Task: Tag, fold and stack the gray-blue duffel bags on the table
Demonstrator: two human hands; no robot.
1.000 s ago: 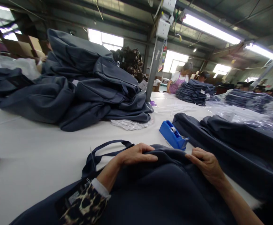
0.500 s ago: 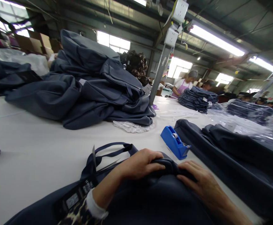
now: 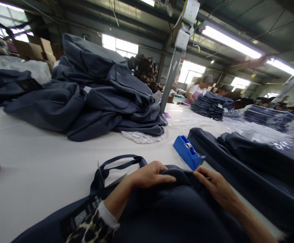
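Head view: right fingers (image 3: 204, 170), closed, now pinch the bag (image 3: 177, 209) nearer the dispenser (image 3: 184, 149); left fingers (image 3: 159, 165), half closed, clasp it, apparently steadying.

Before you: one white table (image 3: 48, 162); one grey post (image 3: 171, 81), tilted in your view, carrying two white socket boxes (image 3: 182, 39). Beyond: bright windows (image 3: 126, 46); cardboard boxes (image 3: 29, 50), far left. Over you: a dark, beamed ceiling (image 3: 238, 17); lit tube lights (image 3: 231, 42), towards your right.

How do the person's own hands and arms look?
The left hand and right hand are bare. The left sleeve has a dark and tan leopard print and ends in a plain whitish cuff. The right forearm is bare as far as it shows.
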